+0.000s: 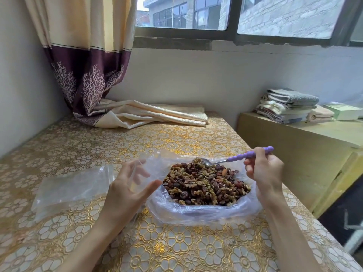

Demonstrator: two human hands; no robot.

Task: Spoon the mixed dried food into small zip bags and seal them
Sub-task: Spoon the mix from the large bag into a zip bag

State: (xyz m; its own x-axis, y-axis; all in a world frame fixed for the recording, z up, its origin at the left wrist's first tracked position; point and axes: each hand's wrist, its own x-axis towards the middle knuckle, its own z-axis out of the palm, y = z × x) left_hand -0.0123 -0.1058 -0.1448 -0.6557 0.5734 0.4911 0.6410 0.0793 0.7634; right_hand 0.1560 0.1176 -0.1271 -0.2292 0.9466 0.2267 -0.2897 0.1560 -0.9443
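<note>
The right hand (263, 169) is gripping the spoon (241, 158) by its handle; the left hand (129, 185) is pinching a limp, slippery zip bag (141, 167) at its mouth.

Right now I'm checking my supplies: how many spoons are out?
1. The spoon, with a purple beaded handle, is held in the right hand, its bowl dipped into the far side of the dried food. Others could be hidden.
</note>
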